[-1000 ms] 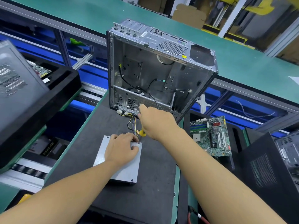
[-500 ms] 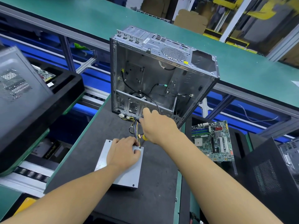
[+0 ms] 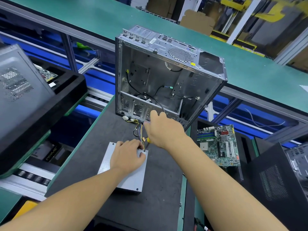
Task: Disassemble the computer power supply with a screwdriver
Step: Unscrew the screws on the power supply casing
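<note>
A grey metal power supply (image 3: 133,176) lies flat on the dark mat, its bundle of coloured cables (image 3: 139,130) running up toward the case. My left hand (image 3: 127,155) rests on its top near the far right corner, fingers bent by the cables. My right hand (image 3: 162,129) grips a screwdriver (image 3: 147,142) with a yellow and black handle; the shaft points down at the far right corner of the lid. Most of the handle is hidden inside the fist.
An empty computer case (image 3: 166,77) stands open just behind the power supply. A motherboard (image 3: 218,145) lies in a bin at right. Black trays and a grey case panel (image 3: 18,90) stand at left. The green conveyor (image 3: 250,72) runs behind.
Both hands stay on the power supply's far right corner with hardly any shift. The view has tilted slightly, so the case sits lower in the picture.
</note>
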Demonstrator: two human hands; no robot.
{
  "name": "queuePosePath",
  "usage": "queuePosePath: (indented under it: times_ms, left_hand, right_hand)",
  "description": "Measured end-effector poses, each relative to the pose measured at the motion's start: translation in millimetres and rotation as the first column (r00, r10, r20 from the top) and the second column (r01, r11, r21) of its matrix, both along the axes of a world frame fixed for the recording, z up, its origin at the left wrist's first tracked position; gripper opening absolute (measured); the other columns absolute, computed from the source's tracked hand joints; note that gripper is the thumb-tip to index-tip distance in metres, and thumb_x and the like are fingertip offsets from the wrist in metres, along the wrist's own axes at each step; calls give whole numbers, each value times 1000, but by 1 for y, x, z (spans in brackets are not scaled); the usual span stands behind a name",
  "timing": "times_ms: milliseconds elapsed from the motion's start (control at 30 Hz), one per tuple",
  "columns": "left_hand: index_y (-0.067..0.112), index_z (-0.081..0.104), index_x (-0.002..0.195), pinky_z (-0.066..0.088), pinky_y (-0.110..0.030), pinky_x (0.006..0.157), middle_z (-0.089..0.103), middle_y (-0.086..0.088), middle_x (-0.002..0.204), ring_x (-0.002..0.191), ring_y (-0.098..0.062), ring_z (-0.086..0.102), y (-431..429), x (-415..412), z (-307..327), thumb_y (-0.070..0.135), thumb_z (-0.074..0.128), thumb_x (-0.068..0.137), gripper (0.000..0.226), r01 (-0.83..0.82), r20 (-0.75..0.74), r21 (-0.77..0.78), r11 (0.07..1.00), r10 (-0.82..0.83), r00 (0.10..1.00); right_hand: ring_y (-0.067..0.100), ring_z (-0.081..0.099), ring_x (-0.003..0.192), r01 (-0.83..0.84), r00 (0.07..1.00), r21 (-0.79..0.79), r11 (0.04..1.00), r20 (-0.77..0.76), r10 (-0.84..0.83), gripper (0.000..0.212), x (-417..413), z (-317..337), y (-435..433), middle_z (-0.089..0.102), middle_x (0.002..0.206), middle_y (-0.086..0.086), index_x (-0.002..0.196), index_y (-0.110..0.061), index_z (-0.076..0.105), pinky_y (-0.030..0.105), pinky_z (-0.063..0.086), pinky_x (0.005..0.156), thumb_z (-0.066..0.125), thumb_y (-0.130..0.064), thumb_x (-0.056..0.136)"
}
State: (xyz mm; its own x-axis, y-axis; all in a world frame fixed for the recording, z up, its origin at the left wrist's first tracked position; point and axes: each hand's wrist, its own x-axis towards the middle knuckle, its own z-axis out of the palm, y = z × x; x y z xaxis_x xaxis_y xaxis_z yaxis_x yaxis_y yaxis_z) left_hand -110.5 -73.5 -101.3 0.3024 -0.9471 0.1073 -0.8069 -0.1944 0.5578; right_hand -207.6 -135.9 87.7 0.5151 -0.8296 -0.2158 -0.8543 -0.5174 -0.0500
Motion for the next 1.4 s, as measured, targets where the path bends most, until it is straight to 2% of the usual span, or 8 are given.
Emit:
queuePosePath:
  times_ms: [167,333,500,733,933,1133,1267,1400]
  left_hand:
    - [34,56,86,35,-31,92,63,20,89,83,-4,57,0,0,-1,35,55,78,8,-3,-9,-6,1000,3,1000]
    - [33,58,86,37,-34,90,64,20,89,82,-5,58,1,0,-2,32,56,80,7,7,-9,-34,999,-7,1000]
    - [34,57,87,37,-33,90,64,21,91,83,-4,58,1,1,-5,33,55,80,7,12,2,-42,999,-12,1000]
    - [36,62,86,37,-32,82,63,20,90,81,-6,61,1,0,-10,37,54,81,10,9,48,-90,996,-4,999]
    - [36,63,86,38,-32,87,64,23,92,84,-2,59,0,1,-9,42,52,83,13,11,27,-71,997,-9,1000]
    - [36,65,88,36,-30,90,64,23,94,86,-2,59,0,2,-8,37,54,81,13,16,26,-50,999,-15,1000]
    - [36,64,88,36,-31,89,64,22,94,85,-3,59,0,1,-8,37,53,80,14,4,30,-48,999,-3,1000]
    - [37,64,89,38,-32,89,64,23,95,86,-3,59,0,1,-7,40,51,81,16,8,43,-47,999,-6,999]
  right_hand:
    - [32,45,84,-81,997,75,994,21,79,9,-1,1,-3,35,96,5,103,-14,32,38,34,68,40,-15,98]
    - [28,34,103,-17,996,227,974,86,-3,22,-1,7,-3,34,107,4,110,-15,38,40,35,80,45,-23,91]
    - [27,40,68,-15,1000,30,999,-11,15,19,-1,1,1,42,103,11,107,-13,34,39,35,65,30,-32,104]
    - [28,38,103,-61,996,273,960,83,39,21,-3,9,-7,35,109,3,112,-17,38,38,35,80,44,-12,92]
    - [32,44,83,28,1000,97,995,11,-29,31,-1,5,2,36,103,6,112,-14,32,40,35,68,36,-43,102]
    - [32,47,91,-36,992,244,969,125,5,11,-2,11,-6,46,111,11,107,-11,37,39,38,73,39,-14,97]
    - [28,39,103,8,995,326,945,92,-40,23,-3,14,-5,40,113,5,110,-18,39,39,35,78,49,-25,90]
    - [32,46,87,85,996,111,990,27,-89,36,-1,7,0,38,105,7,114,-13,36,40,36,71,36,-47,100]
